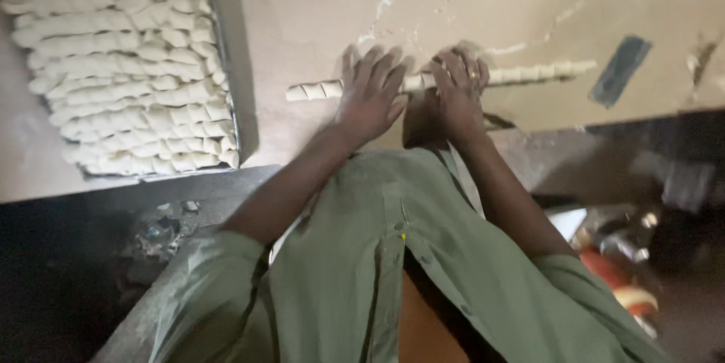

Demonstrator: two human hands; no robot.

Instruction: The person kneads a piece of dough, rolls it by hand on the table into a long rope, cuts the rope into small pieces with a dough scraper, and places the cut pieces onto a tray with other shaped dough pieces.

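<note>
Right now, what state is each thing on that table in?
Dough rope: stretched out across the table, marked into segments.
Left hand: flat, fingers spread, pressing on the rope.
Right hand: curled over the rope.
Tray: packed with rows of dough pieces.
Table: smeared with flour.

Left hand [370, 91] flat, fingers spread, right hand [458, 87] curled, both arms extended forward
</note>
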